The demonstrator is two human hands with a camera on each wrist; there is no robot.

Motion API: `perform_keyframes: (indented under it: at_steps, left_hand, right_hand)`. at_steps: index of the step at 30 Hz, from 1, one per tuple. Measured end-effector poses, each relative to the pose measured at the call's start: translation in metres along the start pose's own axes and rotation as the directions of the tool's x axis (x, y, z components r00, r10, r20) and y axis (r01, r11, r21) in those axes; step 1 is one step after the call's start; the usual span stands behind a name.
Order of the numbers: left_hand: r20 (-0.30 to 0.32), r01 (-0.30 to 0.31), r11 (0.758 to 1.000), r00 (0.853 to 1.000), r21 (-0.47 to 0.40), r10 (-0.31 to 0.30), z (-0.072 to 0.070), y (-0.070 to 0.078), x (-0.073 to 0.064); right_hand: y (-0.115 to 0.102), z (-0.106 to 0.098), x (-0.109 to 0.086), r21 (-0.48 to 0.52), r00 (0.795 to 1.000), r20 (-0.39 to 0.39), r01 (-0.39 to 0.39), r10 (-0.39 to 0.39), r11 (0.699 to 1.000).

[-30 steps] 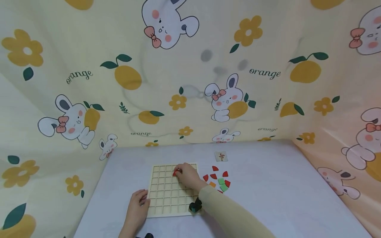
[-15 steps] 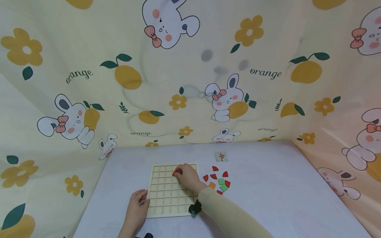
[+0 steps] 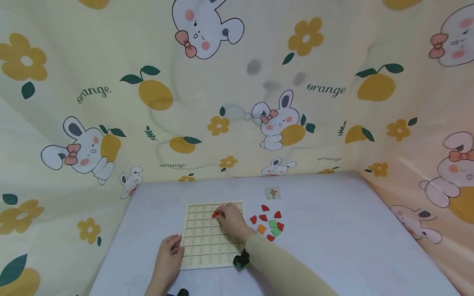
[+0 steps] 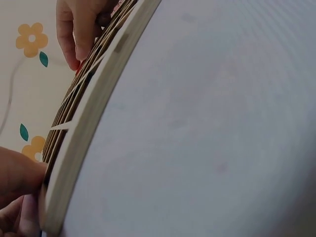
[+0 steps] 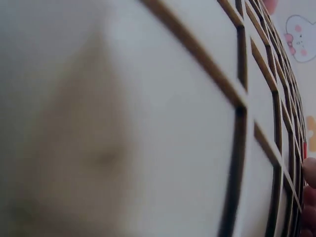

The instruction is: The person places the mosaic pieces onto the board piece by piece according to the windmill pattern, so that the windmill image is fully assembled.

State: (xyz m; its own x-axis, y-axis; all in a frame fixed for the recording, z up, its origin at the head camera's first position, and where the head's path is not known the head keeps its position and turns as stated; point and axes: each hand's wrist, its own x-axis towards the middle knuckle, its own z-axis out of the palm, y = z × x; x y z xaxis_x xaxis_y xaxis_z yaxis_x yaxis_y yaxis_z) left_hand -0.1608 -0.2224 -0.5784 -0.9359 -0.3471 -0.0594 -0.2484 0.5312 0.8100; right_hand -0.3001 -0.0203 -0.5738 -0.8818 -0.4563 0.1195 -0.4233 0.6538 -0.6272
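Note:
A cream square board (image 3: 207,259) with a raised grid lies on the table in the head view. Over its far part, my right hand (image 3: 232,222) pinches a red quarter-circle tile (image 3: 215,214) between thumb and fingers, at one of the grid cells. Whether the tile sits flat in that cell cannot be told. My left hand (image 3: 170,255) rests against the board's left edge with relaxed fingers touching it. In the left wrist view, the thumb (image 4: 19,173) lies at the rim. The right wrist view shows the grid close up, with fingertips (image 5: 310,173) at the right.
Right of the board lie several loose red tiles (image 3: 265,208), an orange square tile (image 3: 261,229) and green tiles (image 3: 273,223). Farther back is a small pattern card (image 3: 273,193) with a pinwheel picture. A printed curtain (image 3: 237,102) surrounds the table (image 3: 333,230).
The head view has shifted slightly. My right hand keeps its pinch on the red tile at about the same spot on the board, and my left hand stays at the edge.

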Motion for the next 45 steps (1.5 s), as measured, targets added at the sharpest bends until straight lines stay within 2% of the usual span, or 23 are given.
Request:
perform_keyframes:
  at_steps: [4,8,13,18,23,30,36,42,45]
  left_hand:
    - [0.0,0.001,1.0,1.0,0.006,-0.001,-0.001,0.0,0.0]
    - [0.007,0.027,0.999,1.0,0.02,-0.027,-0.001,-0.001,0.0]
    - [0.016,0.043,0.999,0.999,0.012,-0.043,0.001,-0.002,0.001]
    - [0.02,0.036,0.999,0.999,0.003,-0.036,0.002,-0.003,0.002]
    - [0.016,0.044,0.999,0.999,0.01,-0.044,0.003,-0.004,0.003]
    - [0.019,0.049,0.999,0.999,0.005,-0.049,0.003,-0.003,0.002]
    - [0.034,0.065,0.998,0.997,-0.008,-0.064,0.003,-0.006,0.001]
    - [0.033,0.046,0.999,0.998,-0.013,-0.045,0.004,-0.008,0.002]
    - [0.031,0.054,0.999,0.998,-0.002,-0.054,0.005,-0.009,0.003]
  right_hand:
    - [0.0,-0.009,-0.009,0.028,0.999,0.022,0.025,-0.026,0.999]
    - [0.003,-0.03,-0.018,0.106,0.999,0.051,-0.013,0.007,0.994]
    - [0.018,-0.061,-0.033,0.145,0.993,0.039,-0.12,0.116,0.982]
    - [0.042,-0.09,-0.049,0.153,0.97,-0.009,-0.24,0.244,0.959]
    - [0.063,-0.108,-0.062,0.136,0.95,-0.043,-0.302,0.311,0.943]
    - [0.083,-0.113,-0.074,0.138,0.935,-0.022,-0.347,0.353,0.928]
    - [0.092,-0.105,-0.076,0.064,0.948,-0.018,-0.317,0.319,0.946]
    - [0.094,-0.099,-0.075,-0.004,0.947,-0.037,-0.318,0.318,0.948]
    - [0.094,-0.098,-0.074,-0.04,0.957,-0.048,-0.289,0.287,0.956]
